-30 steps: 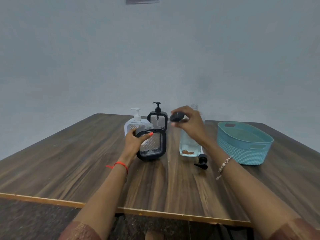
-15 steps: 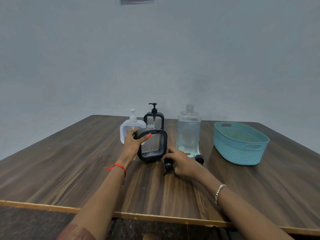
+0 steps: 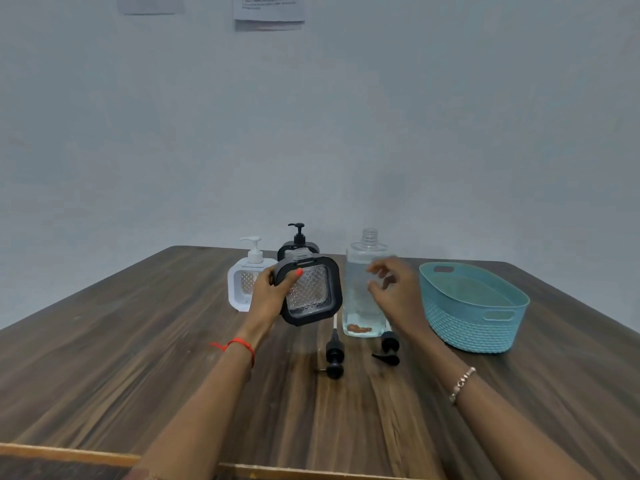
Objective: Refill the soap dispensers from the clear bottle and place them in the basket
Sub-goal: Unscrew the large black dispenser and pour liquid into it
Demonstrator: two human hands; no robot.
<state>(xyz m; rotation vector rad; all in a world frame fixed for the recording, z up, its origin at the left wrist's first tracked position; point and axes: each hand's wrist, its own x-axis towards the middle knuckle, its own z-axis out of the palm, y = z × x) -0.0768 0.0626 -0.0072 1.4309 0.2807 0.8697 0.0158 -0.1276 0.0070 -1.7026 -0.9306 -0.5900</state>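
Soap dispensers numbered three on my dark wooden table (image 3: 138, 358). One teal woven basket (image 3: 478, 327) sat at the right, well apart from them. One clear bottle (image 3: 356, 306) stood upright between, uncapped, holding clear liquid (with a brownish bit at its bottom). My left hand (image 3: 268, 296) gripped a black-framed dispenser (image 3: 311, 289) with a diamond-patterned clear body, tilted, its neck open. Behind it stood a white dispenser (image 3: 239, 285) and a second black dispenser (image 3: 294, 247), both with pumps on. My right hand (image 3: 398, 292) hovered loose-fingered at the bottle, holding nothing. Two black pump heads lay in front: a left pump (image 3: 335, 355) and a right pump (image 3: 389, 346).
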